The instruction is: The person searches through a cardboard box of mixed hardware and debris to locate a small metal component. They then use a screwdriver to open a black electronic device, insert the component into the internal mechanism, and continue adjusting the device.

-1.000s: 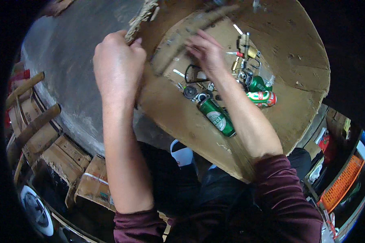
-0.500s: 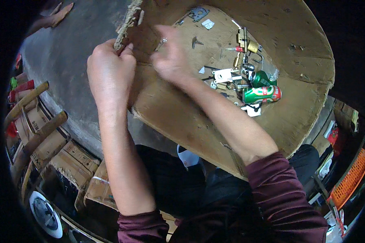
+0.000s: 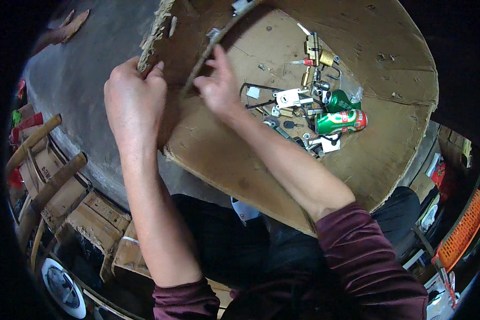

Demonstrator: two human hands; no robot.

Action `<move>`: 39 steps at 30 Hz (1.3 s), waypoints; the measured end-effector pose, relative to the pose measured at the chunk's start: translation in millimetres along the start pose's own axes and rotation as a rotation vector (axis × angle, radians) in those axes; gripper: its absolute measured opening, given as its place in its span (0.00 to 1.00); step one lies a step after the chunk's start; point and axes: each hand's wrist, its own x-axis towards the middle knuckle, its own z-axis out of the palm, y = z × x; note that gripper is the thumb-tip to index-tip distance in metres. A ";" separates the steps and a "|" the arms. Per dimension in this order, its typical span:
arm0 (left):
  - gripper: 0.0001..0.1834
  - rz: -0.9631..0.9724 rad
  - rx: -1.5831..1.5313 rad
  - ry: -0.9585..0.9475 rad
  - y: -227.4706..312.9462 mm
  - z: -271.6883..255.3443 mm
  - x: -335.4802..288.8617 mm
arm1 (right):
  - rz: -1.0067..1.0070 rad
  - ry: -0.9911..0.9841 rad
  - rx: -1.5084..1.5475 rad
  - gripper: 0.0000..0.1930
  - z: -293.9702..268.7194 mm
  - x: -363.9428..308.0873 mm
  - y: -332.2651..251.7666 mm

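- Cardboard box (image 3: 397, 128) is seen open across the upper middle and right of the frame, its worn inner walls exposed.
- Its torn, ragged edge (image 3: 156, 34), at the upper left of the box, is gripped by the left hand (image 3: 133, 98); the fingers are folded closed over the board, with the thumb laid against the inner side.
- Just inside that wall, in the upper middle, a long cardboard strip (image 3: 226, 29) is seen nearly edge-on.
- The strip is met by the right hand (image 3: 220, 90), whose fingers are loosely curled, with the index finger extended along it; whether the strip is actually pinched cannot be told.
- On the box bottom, right of the right hand, a white lock plate (image 3: 288, 98) is surrounded by small metal parts, with a black key (image 3: 292, 124) below it.
- Higher up, a brass padlock (image 3: 328, 57) is placed beside a brass lock cylinder (image 3: 312, 47).
- Toward the right, a green-and-red can (image 3: 340, 122) is laid on its side, close below a crushed green can (image 3: 340, 101).
- Outside the box, another person's bare foot (image 3: 77, 25) is shown at the upper left, wooden poles (image 3: 42, 189) at the left, and an orange plastic basket (image 3: 464, 229) at the right.
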 end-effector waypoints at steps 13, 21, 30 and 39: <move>0.13 -0.010 -0.039 -0.005 -2.3 1.2 0.1 | -0.170 -0.213 -0.179 0.49 16.4 -25.2 -13.6; 0.13 -0.011 -0.043 0.001 1.3 -1.5 -2.2 | -0.188 -0.099 -0.212 0.45 18.6 -31.6 -21.7; 0.13 -0.031 -0.020 0.003 1.2 -2.5 -2.0 | -0.166 0.073 -0.196 0.43 1.3 -31.8 -18.0; 0.11 -0.047 -0.029 -0.015 -1.2 -1.3 0.3 | 0.082 0.313 -0.701 0.37 -116.6 -2.7 40.6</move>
